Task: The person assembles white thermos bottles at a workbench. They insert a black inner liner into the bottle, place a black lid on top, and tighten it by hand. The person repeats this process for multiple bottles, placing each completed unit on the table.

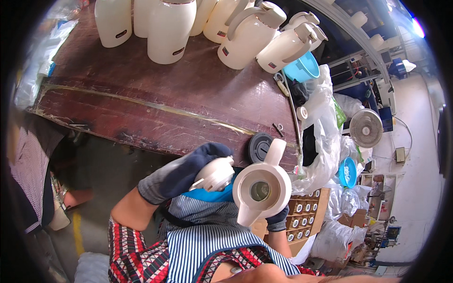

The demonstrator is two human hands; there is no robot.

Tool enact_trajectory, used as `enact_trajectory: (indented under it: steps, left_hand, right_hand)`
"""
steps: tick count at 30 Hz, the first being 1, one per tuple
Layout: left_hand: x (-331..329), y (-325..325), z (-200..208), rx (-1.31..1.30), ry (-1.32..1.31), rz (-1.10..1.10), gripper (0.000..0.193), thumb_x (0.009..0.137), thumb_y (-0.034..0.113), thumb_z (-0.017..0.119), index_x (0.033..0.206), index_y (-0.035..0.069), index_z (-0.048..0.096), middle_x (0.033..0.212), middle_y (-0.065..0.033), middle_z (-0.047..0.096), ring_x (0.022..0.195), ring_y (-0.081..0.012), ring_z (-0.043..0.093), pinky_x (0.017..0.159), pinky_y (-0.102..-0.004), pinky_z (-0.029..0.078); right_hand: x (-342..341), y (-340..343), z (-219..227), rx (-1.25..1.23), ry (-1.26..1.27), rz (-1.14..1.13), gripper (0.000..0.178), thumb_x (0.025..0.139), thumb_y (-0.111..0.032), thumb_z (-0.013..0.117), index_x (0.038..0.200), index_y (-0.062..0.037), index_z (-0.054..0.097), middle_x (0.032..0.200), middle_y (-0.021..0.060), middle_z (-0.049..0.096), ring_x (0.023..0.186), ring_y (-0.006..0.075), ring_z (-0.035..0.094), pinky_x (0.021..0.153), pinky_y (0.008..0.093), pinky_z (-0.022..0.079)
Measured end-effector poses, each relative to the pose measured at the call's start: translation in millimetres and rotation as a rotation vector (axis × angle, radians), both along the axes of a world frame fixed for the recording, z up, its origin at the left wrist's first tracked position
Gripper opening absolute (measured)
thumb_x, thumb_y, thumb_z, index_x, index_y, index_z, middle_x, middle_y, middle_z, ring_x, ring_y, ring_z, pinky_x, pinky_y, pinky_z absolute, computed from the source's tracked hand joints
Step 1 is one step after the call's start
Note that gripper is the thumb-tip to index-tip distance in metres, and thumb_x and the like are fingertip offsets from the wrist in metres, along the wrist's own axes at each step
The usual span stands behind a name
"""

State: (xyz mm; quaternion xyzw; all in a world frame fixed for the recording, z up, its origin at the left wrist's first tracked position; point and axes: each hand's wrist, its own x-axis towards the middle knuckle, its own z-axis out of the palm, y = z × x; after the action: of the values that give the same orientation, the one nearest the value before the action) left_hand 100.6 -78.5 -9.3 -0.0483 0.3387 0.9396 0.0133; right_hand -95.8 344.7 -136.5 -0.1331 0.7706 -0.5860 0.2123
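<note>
My left hand, in a dark glove with a grey cuff, is closed around a white jug lid. Just right of it, an open white thermos jug is tilted so its mouth faces up toward me, showing the shiny inside. Its handle points to the table and its spout toward my chest. My right hand, also gloved, grips the jug's body from behind, with its fingers mostly hidden. Lid and jug are apart. A round black disc lies on the table edge beyond the jug handle.
Several finished-looking white jugs stand along the far side of the brown table. Blue basin, plastic bags and a compartmented carton are on the right. A fan is farther right. Another person's leg shows at left.
</note>
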Motion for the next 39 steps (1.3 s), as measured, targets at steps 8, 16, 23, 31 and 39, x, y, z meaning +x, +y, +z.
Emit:
enact_trajectory:
  steps: [8, 16, 23, 31, 39]
  left_hand:
    - [-46, -7, 32, -0.898, -0.116, -0.518, 0.085, 0.088, 0.066, 0.071, 0.137, -0.002, 0.058, 0.132, -0.0215, 0.062, 0.124, -0.0306, 0.060, 0.105, -0.0415, 0.048]
    - [-61, 14, 18, -1.027, -0.009, -0.527, 0.061, 0.089, 0.055, 0.072, 0.117, 0.001, 0.070, 0.106, -0.0182, 0.074, 0.102, -0.0304, 0.071, 0.093, -0.0389, 0.054]
    - [-5, 53, -17, -0.931, -0.214, -0.511, 0.059, 0.087, 0.051, 0.075, 0.123, 0.005, 0.069, 0.115, -0.0182, 0.071, 0.110, -0.0303, 0.068, 0.097, -0.0397, 0.053]
    - [-13, 56, -18, -0.877, -0.331, -0.319, 0.062, 0.088, 0.049, 0.076, 0.129, 0.004, 0.063, 0.120, -0.0195, 0.070, 0.113, -0.0323, 0.068, 0.099, -0.0426, 0.053]
    - [-47, 45, 37, -1.352, -0.042, -0.151, 0.059, 0.087, 0.053, 0.072, 0.110, 0.000, 0.061, 0.103, -0.0240, 0.069, 0.098, -0.0395, 0.070, 0.084, -0.0480, 0.055]
  right_hand:
    - [-13, 16, 8, 0.004, 0.023, -0.010, 0.065, 0.102, -0.037, 0.059, 0.156, -0.0079, 0.040, 0.156, 0.0130, 0.050, 0.141, 0.0325, 0.050, 0.117, 0.0502, 0.038]
    - [-9, 18, 10, 0.093, -0.009, 0.090, 0.064, 0.106, -0.048, 0.051, 0.157, -0.0111, 0.042, 0.159, 0.0122, 0.047, 0.146, 0.0352, 0.045, 0.122, 0.0558, 0.032]
    - [22, 52, -19, -0.014, -0.337, 0.157, 0.065, 0.106, -0.049, 0.050, 0.156, -0.0083, 0.044, 0.157, 0.0131, 0.050, 0.144, 0.0342, 0.047, 0.121, 0.0542, 0.033]
    - [-8, 27, 4, -0.135, -0.399, 0.143, 0.063, 0.106, -0.051, 0.051, 0.152, -0.0089, 0.047, 0.151, 0.0126, 0.056, 0.138, 0.0324, 0.053, 0.117, 0.0523, 0.040]
    - [22, -30, 27, 0.348, 0.578, 0.421, 0.080, 0.090, -0.033, 0.074, 0.155, -0.0024, 0.039, 0.153, 0.0183, 0.050, 0.138, 0.0304, 0.050, 0.116, 0.0432, 0.040]
